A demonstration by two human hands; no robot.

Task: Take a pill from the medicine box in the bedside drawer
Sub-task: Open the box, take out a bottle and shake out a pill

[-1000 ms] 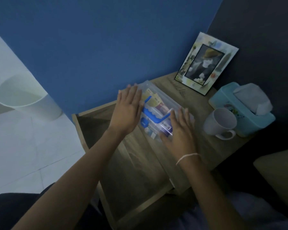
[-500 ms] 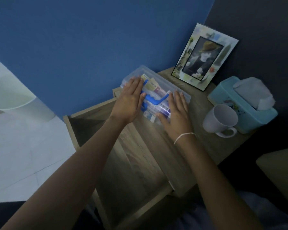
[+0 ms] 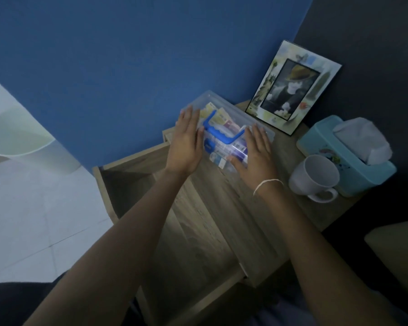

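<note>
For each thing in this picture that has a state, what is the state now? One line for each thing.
medicine box: lid shut, blue handle flat, standing on the nightstand top
drawer: pulled open
left hand: open, flat against the box's left end
right hand: open, flat on the box's right end
mug: upright, looks empty
tissue box: one tissue sticking out
photo frame: standing, leaning back

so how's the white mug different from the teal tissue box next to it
The white mug is round with a loop handle; the teal tissue box is a long block with rounded corners. The mug looks empty, tipped toward the camera view; a white tissue sticks out of the box's top. The mug sits nearer the person, the box further back by the dark wall. Both stand on the bedside table, right of the medicine box.
</note>
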